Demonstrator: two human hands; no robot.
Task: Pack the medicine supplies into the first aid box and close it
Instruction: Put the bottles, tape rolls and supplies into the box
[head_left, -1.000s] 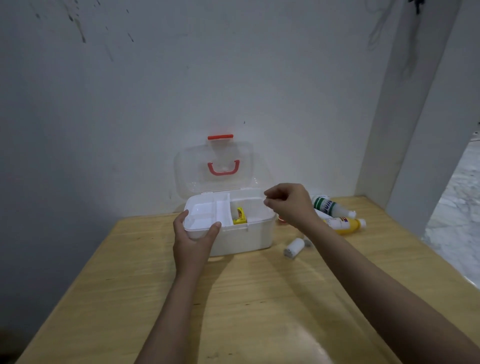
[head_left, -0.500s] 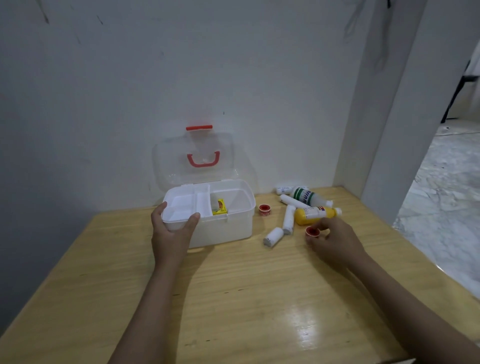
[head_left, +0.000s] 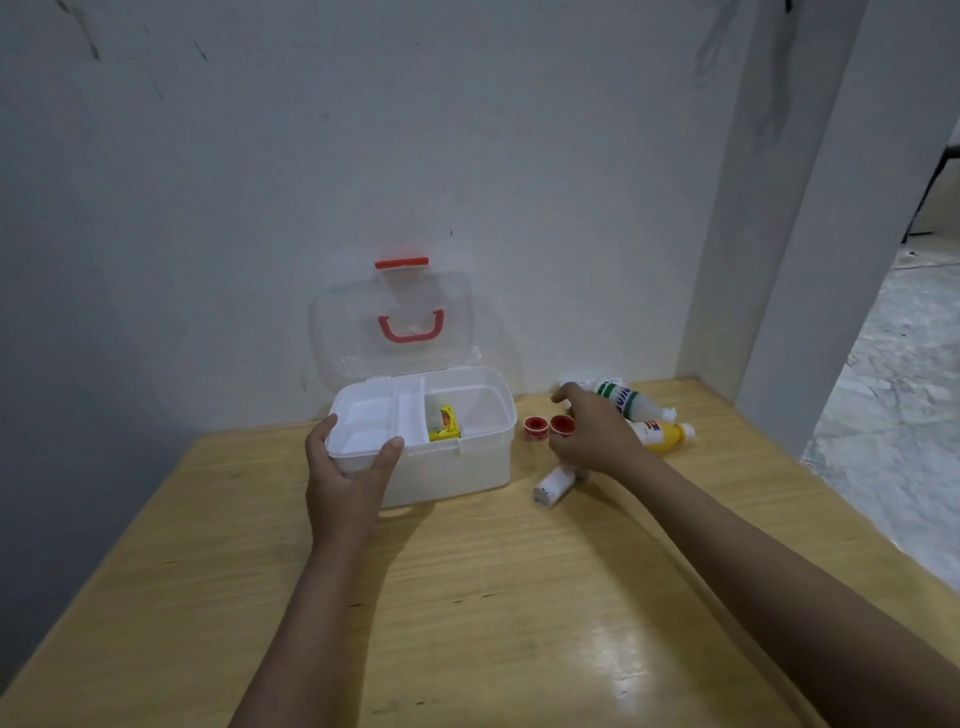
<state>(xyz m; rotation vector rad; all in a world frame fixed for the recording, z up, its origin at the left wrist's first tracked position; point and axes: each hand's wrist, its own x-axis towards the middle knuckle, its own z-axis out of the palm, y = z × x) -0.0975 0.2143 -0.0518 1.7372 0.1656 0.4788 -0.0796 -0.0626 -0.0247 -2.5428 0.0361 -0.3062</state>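
The white first aid box (head_left: 467, 467) stands on the wooden table, its clear lid (head_left: 353, 343) with a red handle raised against the wall. A white divided tray (head_left: 371, 418) and a small yellow packet (head_left: 444, 423) lie inside. My left hand (head_left: 345, 483) grips the box's front left corner. Just right of the box, my right hand (head_left: 597, 436) pinches a red tape roll (head_left: 561, 423), close beside a second red tape roll (head_left: 532, 427) on the table. A white bandage roll (head_left: 553, 483) lies below my right hand, partly hidden by it.
A white bottle with a green label (head_left: 623, 400) and a yellow bottle (head_left: 662, 435) lie behind my right hand near the wall. A pillar (head_left: 769, 312) rises at the table's back right corner. The table's right edge (head_left: 857, 525) drops to a marble floor.
My right hand went from above the box to the supplies, took a red tape roll, and now carries it left toward the box. The left hand stayed on the box.
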